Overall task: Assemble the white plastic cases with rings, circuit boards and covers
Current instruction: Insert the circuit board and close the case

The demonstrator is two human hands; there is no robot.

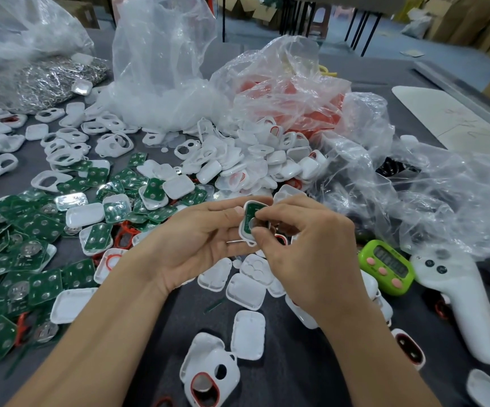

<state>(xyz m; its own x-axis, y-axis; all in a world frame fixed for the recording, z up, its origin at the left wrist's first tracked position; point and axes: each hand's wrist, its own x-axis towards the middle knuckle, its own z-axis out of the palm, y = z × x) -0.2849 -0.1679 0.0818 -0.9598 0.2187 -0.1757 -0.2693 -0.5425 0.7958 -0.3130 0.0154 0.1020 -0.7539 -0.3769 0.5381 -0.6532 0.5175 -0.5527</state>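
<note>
Cradling a white case [245, 227] above the bench [155, 342], the left hand [199, 245] grips it steady so the right hand [305, 254] can pinch the green circuit board [250, 214] into it — spare boards [47, 277] lie within reach at the left

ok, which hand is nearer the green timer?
Right. The right hand is just left of the green timer, not touching it; the left hand is farther left, across the white case both hold.
</note>
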